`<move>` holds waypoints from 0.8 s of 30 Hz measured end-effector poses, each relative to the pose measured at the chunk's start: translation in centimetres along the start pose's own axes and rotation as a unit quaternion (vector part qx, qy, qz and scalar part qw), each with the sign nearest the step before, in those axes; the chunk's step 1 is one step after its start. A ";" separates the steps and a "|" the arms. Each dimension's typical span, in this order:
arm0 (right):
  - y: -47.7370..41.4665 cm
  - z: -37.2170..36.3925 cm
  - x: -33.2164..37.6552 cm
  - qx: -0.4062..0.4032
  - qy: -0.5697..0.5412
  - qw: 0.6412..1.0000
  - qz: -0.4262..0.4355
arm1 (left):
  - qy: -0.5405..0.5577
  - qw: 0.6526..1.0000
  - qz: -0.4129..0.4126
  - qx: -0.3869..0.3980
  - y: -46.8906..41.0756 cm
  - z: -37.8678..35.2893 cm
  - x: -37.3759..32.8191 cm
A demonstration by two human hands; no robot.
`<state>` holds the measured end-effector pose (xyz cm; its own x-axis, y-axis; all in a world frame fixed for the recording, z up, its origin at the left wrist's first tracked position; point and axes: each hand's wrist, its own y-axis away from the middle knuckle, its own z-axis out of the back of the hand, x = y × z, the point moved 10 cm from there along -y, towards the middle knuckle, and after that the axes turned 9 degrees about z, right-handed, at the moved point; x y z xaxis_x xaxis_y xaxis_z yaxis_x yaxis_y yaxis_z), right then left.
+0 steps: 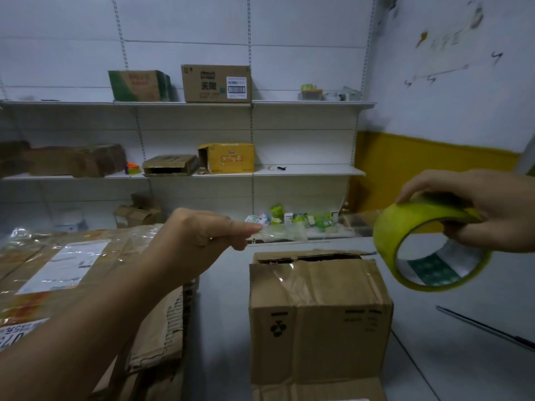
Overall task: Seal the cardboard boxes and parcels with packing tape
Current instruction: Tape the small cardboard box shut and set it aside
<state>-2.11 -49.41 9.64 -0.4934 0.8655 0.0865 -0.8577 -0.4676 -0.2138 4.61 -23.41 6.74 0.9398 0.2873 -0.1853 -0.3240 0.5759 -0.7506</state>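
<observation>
A brown cardboard box (318, 311) stands on the grey table in the lower middle, its top flaps roughly closed with a torn gap at the far edge and clear tape across the near part. My right hand (474, 209) grips a yellow-green roll of packing tape (405, 227) above and right of the box. My left hand (199, 235) pinches the free end of a clear tape strip (278, 234), stretched in the air over the box's far edge.
A large flattened, taped parcel (72, 264) with a white label lies at the left on a stack of cardboard. White wall shelves (304, 105) behind hold several boxes and small packets. A grey table (463, 328) spreads to the right.
</observation>
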 end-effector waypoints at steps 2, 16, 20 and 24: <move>0.4 -0.4 -0.6 -0.007 -0.009 1.000 0.000 | -0.010 1.000 0.006 -0.005 0.4 0.0 0.4; -2.6 -4.4 0.9 0.173 0.044 0.983 -0.038 | -0.067 0.995 0.033 -0.072 2.3 -1.9 1.3; -2.8 -4.7 1.6 0.213 0.071 0.974 -0.036 | -0.110 0.990 0.009 -0.084 1.9 -1.0 0.5; -3.1 -4.0 1.7 0.203 0.116 0.972 -0.037 | -0.176 0.979 -0.059 -0.088 1.3 -0.2 -0.4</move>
<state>0.25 -45.74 6.58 -0.4230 0.8944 -0.1454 -0.8991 -0.3944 0.1899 3.81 -22.98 5.74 0.8642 0.4894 0.1162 -0.1616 0.4890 -0.8572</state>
